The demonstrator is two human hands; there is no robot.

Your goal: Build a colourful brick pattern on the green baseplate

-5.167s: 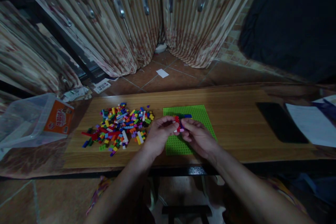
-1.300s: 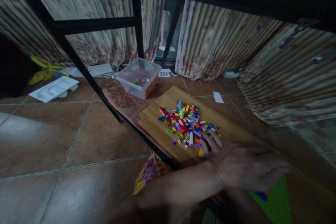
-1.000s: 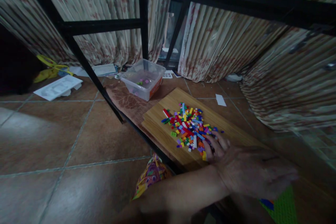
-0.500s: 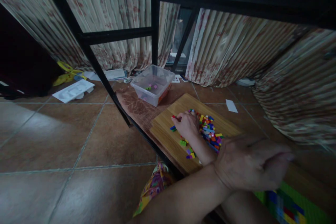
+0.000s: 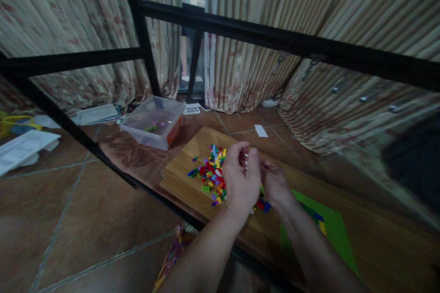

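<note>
My left hand [image 5: 242, 178] is held above the toy brick pile [image 5: 215, 171], its thumb and fingers curled toward each other. A small pale bit shows between them, too small to name. Close against it on the right is my right hand [image 5: 276, 182], fingers bent inward toward the left hand; their tips are mostly hidden. Loose bricks in many colours lie on the wooden board under and left of my hands. A green baseplate [image 5: 338, 226] with blue and yellow bricks on it is partly covered by my right forearm.
A clear plastic box [image 5: 151, 135] with a few bricks inside stands on a brown cloth [image 5: 117, 149] at the board's far left. Black metal bars [image 5: 240, 25] cross in front of the curtains. White paper [image 5: 261, 131] lies on the tiled floor.
My arms were crossed and are now uncrossed. The left hand came back from the right side; the right hand left the pile's left part, where it pinched a red brick. The view turned right.
</note>
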